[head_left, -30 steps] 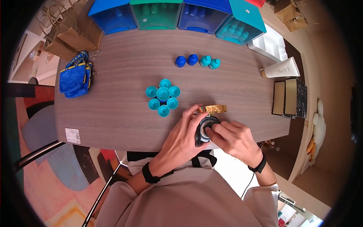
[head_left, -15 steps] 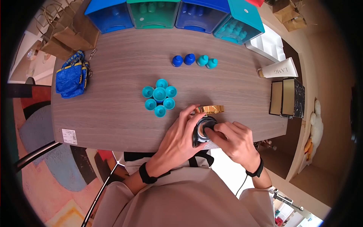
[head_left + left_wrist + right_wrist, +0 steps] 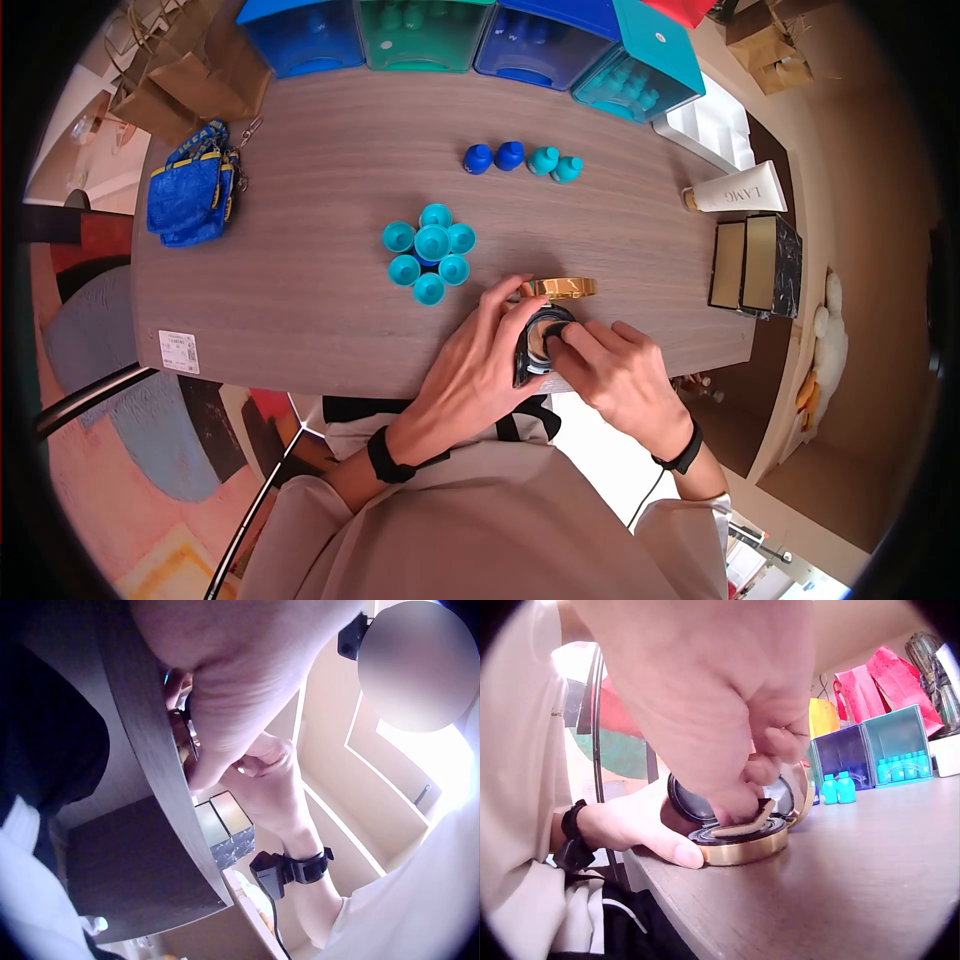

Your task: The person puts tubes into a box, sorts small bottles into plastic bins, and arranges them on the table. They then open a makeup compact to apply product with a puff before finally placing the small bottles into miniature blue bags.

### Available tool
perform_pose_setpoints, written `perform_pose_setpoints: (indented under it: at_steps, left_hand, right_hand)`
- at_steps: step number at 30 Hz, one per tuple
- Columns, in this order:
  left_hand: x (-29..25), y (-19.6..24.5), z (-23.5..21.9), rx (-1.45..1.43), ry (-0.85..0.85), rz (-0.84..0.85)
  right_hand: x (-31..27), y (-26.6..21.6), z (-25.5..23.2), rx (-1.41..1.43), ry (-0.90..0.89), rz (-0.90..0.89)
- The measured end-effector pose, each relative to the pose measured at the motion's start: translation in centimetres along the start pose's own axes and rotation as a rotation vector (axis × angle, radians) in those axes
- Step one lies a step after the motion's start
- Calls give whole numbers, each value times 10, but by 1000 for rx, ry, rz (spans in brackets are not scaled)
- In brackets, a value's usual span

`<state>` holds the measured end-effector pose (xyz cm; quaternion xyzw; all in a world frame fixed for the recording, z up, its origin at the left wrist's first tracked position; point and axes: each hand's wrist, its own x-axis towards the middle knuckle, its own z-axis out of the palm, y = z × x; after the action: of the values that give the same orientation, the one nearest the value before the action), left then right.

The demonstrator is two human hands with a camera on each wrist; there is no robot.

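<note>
A round cushion compact [image 3: 746,851] with a gold side rests at the table's near edge. Its black inner lid and mirrored gold outer lid [image 3: 566,288] stand raised. My left hand [image 3: 470,360] grips the compact from the left, thumb against its near side and fingers by the outer lid. Inside the compact, my right hand [image 3: 622,378] pinches a puff [image 3: 742,827], beige beneath and dark on top. In the right wrist view the puff is bent, one end tilted up. The left wrist view shows the left hand [image 3: 232,690] largely hiding the compact.
Teal cups [image 3: 432,243] form a ring left of the compact. Blue and teal small bottles [image 3: 543,160] stand beyond, before colored bins [image 3: 425,40]. At right are a white tube [image 3: 740,188] and a black-and-gold box [image 3: 757,265]; at left, a blue bag [image 3: 190,200].
The right fingers have shifted slightly within the compact, and more tan shows inside it now. The left hand keeps its grip. The head view has swayed a little.
</note>
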<state>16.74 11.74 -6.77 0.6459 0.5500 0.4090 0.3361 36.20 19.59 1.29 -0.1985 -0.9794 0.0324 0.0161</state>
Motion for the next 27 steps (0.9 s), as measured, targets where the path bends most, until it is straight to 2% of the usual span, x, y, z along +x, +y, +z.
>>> perform_pose_setpoints:
  at_steps: [8,13,16,22,27]
  left_hand:
    - [0,0,-1,-1,-10,-6]
    - [0,-2,1,-12,4,14]
    - [0,0,-1,15,14,38]
    - [1,1,-1,17,9,46]
    - [0,-1,0,11,23,26]
  right_hand:
    - [4,-8,-8,20,-60,104]
    - [2,-8,-2,180,92,147]
    - [-1,-10,12,163,95,144]
    - [-5,-7,-1,193,26,174]
    - [-3,-8,5,248,94,209]
